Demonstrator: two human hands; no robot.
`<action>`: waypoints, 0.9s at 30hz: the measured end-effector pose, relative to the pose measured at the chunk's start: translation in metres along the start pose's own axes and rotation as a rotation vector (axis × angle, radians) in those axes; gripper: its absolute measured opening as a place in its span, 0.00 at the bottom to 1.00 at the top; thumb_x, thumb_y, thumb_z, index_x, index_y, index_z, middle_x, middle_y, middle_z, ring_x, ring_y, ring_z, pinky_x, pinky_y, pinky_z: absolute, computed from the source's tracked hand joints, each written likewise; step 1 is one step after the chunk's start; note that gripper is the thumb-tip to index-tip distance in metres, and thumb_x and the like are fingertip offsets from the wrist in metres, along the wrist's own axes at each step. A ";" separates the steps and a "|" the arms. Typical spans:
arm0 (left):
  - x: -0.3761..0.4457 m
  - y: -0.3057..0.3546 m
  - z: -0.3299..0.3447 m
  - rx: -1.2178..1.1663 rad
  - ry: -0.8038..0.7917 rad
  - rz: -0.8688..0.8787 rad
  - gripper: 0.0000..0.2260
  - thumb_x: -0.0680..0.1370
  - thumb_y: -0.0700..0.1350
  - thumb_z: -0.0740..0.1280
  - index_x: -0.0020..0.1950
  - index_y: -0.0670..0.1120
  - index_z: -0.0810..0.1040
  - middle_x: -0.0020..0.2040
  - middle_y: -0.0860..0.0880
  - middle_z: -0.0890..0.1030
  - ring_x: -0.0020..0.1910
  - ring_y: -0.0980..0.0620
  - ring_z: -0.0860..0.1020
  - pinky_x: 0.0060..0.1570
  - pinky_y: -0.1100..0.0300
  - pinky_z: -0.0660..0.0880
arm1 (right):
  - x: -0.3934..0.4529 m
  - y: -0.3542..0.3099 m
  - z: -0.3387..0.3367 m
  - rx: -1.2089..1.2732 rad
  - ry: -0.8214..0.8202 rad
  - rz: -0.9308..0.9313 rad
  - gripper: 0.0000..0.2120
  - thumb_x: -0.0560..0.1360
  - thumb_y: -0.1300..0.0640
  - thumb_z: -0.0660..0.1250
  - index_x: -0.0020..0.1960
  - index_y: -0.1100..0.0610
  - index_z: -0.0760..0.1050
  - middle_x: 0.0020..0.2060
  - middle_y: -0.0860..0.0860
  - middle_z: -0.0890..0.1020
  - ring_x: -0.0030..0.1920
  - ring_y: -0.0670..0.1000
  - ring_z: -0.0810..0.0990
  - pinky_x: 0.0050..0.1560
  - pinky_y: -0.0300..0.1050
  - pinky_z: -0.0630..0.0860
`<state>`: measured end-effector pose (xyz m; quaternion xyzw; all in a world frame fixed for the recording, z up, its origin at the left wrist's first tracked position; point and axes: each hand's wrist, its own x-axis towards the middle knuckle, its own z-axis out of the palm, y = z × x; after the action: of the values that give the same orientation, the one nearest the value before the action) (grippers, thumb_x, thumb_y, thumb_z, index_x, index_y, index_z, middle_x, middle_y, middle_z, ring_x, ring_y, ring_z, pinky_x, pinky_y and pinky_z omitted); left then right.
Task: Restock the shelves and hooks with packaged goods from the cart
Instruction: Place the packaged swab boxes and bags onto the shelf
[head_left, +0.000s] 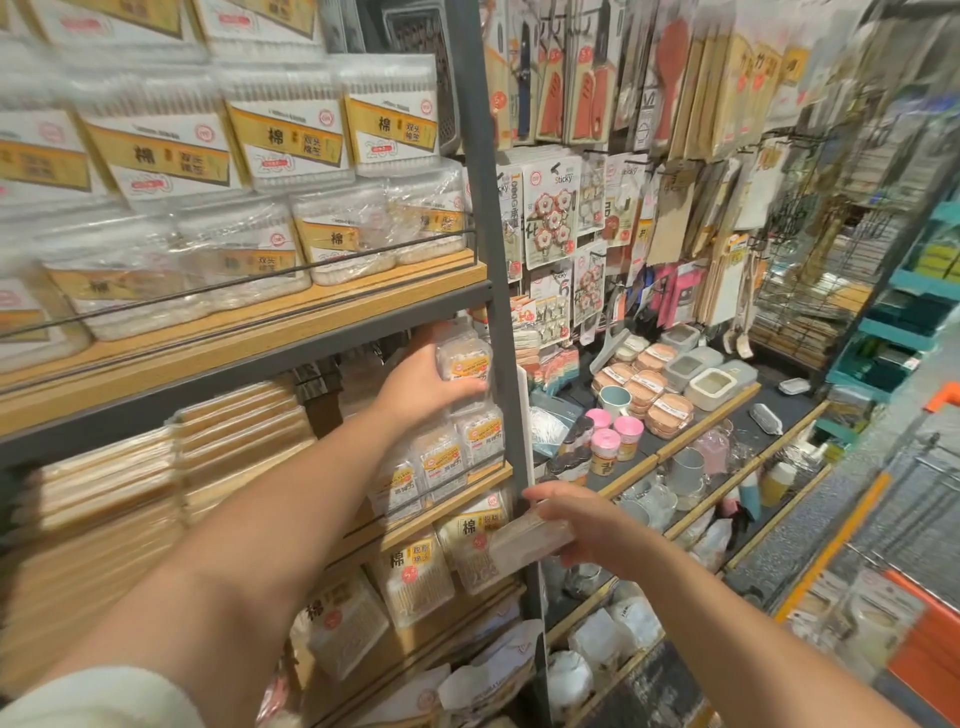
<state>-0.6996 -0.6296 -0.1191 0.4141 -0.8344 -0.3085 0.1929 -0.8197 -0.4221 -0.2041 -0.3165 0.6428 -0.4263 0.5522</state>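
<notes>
Left hand (421, 384) grips a clear pack (464, 358) beside the grey post (491, 260); right hand (587, 525) holds seemingly 1 similar box (530, 538).

Pink-lidded jars (613, 439) beside mug (614, 401)

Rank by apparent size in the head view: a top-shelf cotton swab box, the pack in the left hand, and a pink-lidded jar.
1. Cotton swab box, clearly largest.
2. Pack in the left hand and pink-lidded jar: they look alike; the hand hides part of the pack, so no ranking.
</notes>
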 end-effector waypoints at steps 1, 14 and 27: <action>0.000 -0.001 0.002 -0.022 0.011 -0.006 0.26 0.68 0.60 0.76 0.57 0.47 0.72 0.51 0.51 0.77 0.50 0.51 0.76 0.43 0.58 0.71 | -0.002 0.002 -0.001 0.003 0.007 0.000 0.26 0.65 0.52 0.63 0.63 0.53 0.74 0.50 0.55 0.75 0.39 0.49 0.75 0.33 0.40 0.71; -0.012 0.005 0.024 -0.217 0.051 -0.002 0.51 0.65 0.56 0.80 0.77 0.52 0.50 0.72 0.46 0.68 0.69 0.46 0.70 0.67 0.50 0.69 | -0.006 0.003 0.001 -0.042 0.048 0.030 0.22 0.68 0.52 0.63 0.62 0.51 0.75 0.54 0.55 0.77 0.43 0.49 0.77 0.34 0.39 0.73; -0.010 0.003 0.016 -0.171 0.013 -0.047 0.52 0.62 0.62 0.78 0.76 0.52 0.52 0.71 0.45 0.69 0.68 0.44 0.71 0.66 0.44 0.71 | -0.010 0.002 0.001 -0.001 0.069 0.042 0.11 0.79 0.59 0.61 0.60 0.52 0.76 0.52 0.56 0.76 0.41 0.50 0.78 0.33 0.41 0.73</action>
<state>-0.7042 -0.6143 -0.1299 0.4176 -0.7937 -0.3803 0.2257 -0.8163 -0.4131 -0.2015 -0.2882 0.6680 -0.4249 0.5386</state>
